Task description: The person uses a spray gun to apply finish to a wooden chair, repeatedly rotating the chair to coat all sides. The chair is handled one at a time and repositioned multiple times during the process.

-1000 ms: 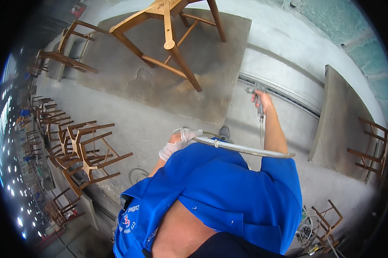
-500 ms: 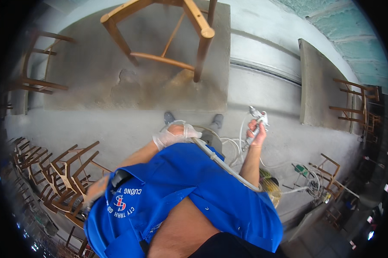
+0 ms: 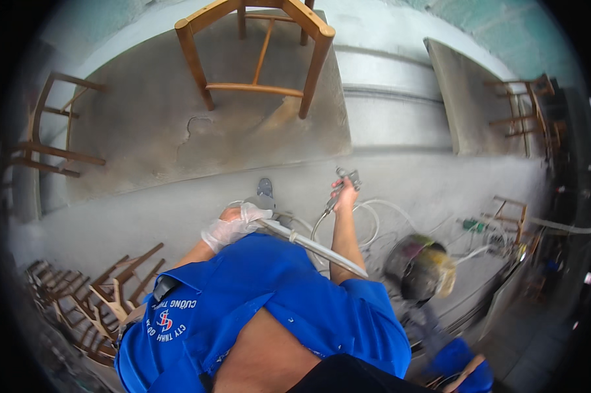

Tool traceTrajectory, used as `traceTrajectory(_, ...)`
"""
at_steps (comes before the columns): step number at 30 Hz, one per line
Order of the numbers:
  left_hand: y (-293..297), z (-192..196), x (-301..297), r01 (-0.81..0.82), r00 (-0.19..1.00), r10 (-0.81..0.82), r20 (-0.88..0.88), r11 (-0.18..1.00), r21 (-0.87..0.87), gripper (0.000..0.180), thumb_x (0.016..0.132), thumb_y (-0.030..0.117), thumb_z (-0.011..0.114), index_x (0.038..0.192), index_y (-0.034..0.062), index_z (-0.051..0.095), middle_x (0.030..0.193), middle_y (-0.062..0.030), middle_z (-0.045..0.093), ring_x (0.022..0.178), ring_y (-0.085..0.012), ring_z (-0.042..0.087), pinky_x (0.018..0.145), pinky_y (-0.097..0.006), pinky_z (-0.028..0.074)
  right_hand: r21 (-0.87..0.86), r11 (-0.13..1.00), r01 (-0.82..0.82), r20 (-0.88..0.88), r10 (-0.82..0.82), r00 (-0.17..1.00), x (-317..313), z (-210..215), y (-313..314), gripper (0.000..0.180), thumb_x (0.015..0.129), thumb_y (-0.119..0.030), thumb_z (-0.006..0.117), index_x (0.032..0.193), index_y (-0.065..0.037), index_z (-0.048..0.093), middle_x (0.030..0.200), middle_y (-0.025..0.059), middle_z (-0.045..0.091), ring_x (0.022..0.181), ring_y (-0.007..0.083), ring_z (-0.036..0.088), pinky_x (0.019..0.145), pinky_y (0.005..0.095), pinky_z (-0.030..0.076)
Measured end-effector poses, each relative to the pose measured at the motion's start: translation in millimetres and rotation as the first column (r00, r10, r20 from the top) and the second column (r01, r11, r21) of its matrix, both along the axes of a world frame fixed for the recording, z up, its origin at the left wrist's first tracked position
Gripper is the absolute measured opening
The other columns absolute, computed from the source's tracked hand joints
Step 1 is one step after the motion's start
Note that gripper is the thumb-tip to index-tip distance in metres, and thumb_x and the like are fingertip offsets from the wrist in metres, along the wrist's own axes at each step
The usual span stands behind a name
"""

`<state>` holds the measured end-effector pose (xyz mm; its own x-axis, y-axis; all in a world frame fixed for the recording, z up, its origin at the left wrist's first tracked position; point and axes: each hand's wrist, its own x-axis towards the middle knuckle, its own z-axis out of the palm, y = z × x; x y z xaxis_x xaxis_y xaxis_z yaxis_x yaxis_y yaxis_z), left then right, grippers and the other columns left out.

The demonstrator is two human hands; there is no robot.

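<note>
A metal spray gun (image 3: 343,185) is held upright, its pale hose (image 3: 312,245) running diagonally across the blue shirt.

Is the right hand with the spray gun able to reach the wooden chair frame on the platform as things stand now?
Probably yes. The right hand holds the spray gun raised in front, nothing stands between it and the wooden chair frame, and the hose lies slack.

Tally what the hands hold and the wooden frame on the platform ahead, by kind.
Spray gun, in the right hand: 1
Pale hose, gripped by the gloved left hand: 1
Wooden chair frame standing on the grey platform: 1
Total: 3
</note>
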<state>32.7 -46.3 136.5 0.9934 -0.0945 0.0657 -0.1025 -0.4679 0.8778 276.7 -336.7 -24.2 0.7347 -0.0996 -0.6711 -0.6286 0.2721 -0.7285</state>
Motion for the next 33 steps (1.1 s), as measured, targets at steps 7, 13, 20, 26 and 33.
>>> traceTrajectory(7,42.7,0.1,-35.8,0.294,0.956,-0.289,0.054,0.949,-0.115,0.042,0.093,0.005,0.072,0.133,0.0168,0.073,0.114,-0.0116,0.075,0.097,-0.0301,0.07,0.085,-0.039,0.055,0.585,0.811,-0.015,0.374,-0.254,0.892,-106.9,79.7,5.2,0.028,0.108,-0.031,0.056,0.128,-0.011,0.059,0.1,0.0053,0.063,0.088,0.0166,0.063,0.045,0.0239,0.045)
traceTrajectory(13,130.2,0.8,-70.1,0.397,0.891,-0.379,0.249,0.917,-0.025,0.039,0.09,0.006,0.077,0.127,0.0164,0.074,0.107,-0.011,0.077,0.098,-0.0317,0.074,0.084,-0.041,0.058,0.787,0.592,-0.175,0.526,-0.496,0.691,-164.2,126.1,63.2,0.037,0.111,-0.032,0.052,0.142,-0.011,0.052,0.107,0.0071,0.061,0.093,0.0189,0.06,0.046,0.0256,0.049)
traceTrajectory(20,215.0,-2.1,-113.0,0.36,0.9,-0.329,0.287,0.931,-0.062,0.043,0.083,-0.001,0.08,0.124,0.0134,0.074,0.103,-0.012,0.078,0.094,-0.0326,0.076,0.082,-0.04,0.06,0.693,0.716,-0.081,0.576,-0.484,0.659,-186.1,148.9,152.5,0.034,0.11,-0.033,0.052,0.132,-0.008,0.056,0.105,0.0065,0.064,0.094,0.0176,0.063,0.046,0.024,0.047)
traceTrajectory(26,240.1,-5.4,-131.1,0.324,0.898,-0.285,0.335,0.944,-0.066,0.045,0.083,0.001,0.08,0.125,0.0166,0.076,0.104,-0.0127,0.078,0.092,-0.033,0.076,0.079,-0.041,0.06,0.536,0.844,0.012,0.581,-0.379,0.72,-183.3,184.1,186.0,0.032,0.112,-0.031,0.049,0.133,-0.008,0.056,0.109,0.0076,0.063,0.095,0.0177,0.062,0.046,0.0244,0.047)
traceTrajectory(33,252.0,-12.6,-138.2,0.29,0.89,-0.241,0.387,0.954,-0.073,0.045,0.082,0.002,0.08,0.125,0.0163,0.077,0.101,-0.0129,0.078,0.089,-0.0332,0.075,0.077,-0.042,0.059,0.443,0.89,-0.107,0.603,-0.208,0.77,-180.6,200.9,208.0,0.031,0.111,-0.03,0.051,0.129,-0.005,0.056,0.105,0.0078,0.063,0.094,0.0193,0.062,0.045,0.0243,0.048)
